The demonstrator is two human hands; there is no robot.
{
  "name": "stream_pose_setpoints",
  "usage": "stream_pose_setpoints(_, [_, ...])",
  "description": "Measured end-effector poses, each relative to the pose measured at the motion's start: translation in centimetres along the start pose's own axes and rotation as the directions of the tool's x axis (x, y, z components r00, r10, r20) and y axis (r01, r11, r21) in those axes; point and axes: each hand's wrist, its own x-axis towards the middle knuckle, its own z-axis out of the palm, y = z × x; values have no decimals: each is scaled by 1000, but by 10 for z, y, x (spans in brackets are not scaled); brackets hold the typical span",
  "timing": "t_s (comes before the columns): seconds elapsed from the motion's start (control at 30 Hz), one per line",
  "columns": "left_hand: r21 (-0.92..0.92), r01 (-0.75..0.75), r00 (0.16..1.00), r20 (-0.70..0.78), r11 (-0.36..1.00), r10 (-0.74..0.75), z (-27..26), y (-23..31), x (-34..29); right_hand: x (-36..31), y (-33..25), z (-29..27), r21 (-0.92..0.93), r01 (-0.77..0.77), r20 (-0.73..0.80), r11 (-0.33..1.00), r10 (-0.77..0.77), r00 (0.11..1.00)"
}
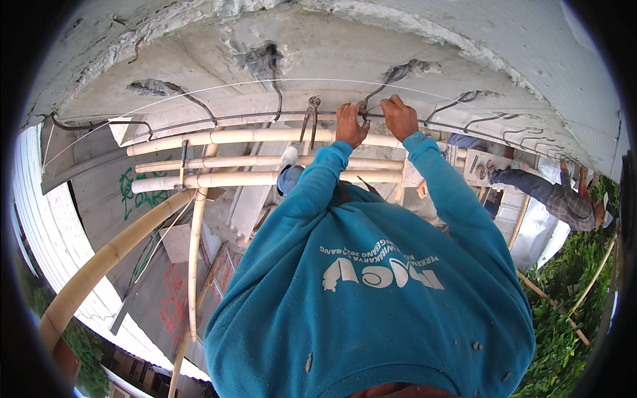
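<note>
My left hand (352, 125) is closed, its fingers pinched at a long thin steel bar (255, 117) that runs along the concrete wall. Beside it, my right hand (399, 118) is also closed, fingertips pressed together just right of a bent steel rod (377, 89) coming out of the wall. A thin dark strand seems to show between the two hands; what each holds is too small to make out. Left of my left hand, a pair of pincers (314, 103) hangs at the long bar, handles down.
Bamboo poles (239, 136) run crosswise below the bar. A hammer (184, 162) hangs over them at the left. Several bent rods (277, 93) stick out of chipped wall hollows, crossed by a white string (199, 93). At the right, another person (576, 207) is on the scaffold.
</note>
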Motion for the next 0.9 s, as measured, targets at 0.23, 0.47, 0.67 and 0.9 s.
stream_pose_setpoints(0.23, [23, -22, 1000, -5, 999, 22, -1, -1, 1, -7, 9, 28, -128, -105, 183, 986, 127, 975])
stream_pose_setpoints(0.47, [28, -21, 999, 34, 999, 20, -1, -10, 2, 8, 14, 10, 469, -664, 687, 583, 231, 689])
stream_pose_setpoints(0.67, [91, 16, 999, -34, 996, -13, -3, -2, 7, 12, -59, -22, 127, -41, 9, 991, 40, 999])
stream_pose_setpoints(0.9, [27, 21, 999, 33, 999, -22, 3, -18, -6, 51, -122, 44, 216, -344, 298, 914, 274, 915])
